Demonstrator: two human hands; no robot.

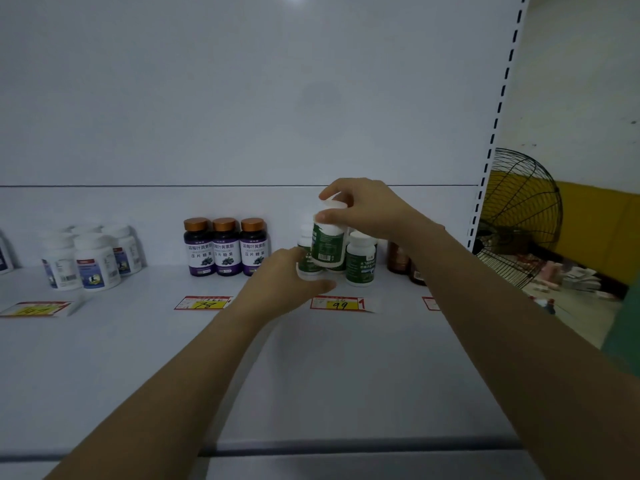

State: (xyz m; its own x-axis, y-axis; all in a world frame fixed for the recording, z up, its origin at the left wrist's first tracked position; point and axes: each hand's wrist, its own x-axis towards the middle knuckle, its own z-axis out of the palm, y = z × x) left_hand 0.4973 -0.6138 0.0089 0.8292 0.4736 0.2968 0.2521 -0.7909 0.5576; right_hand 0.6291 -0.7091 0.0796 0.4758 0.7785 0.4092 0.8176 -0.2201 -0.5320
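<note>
My right hand (363, 206) grips the white cap of a green-labelled white bottle (327, 242) and holds it lifted above the white shelf (311, 375). My left hand (287, 278) curls round another green-labelled bottle (308, 270) that stands on the shelf just below and to the left. Another bottle of the same kind (361, 261) stands right of them, with more partly hidden behind. A red and yellow price tag marked 99 (341, 304) lies in front of this group.
Three purple-labelled bottles with copper caps (227, 247) stand left of the green ones. Several white bottles (91, 259) stand further left. Brown bottles (401, 258) sit behind my right forearm. Price tags (202, 303) lie along the shelf. A black fan (516, 216) stands right of the shelf upright.
</note>
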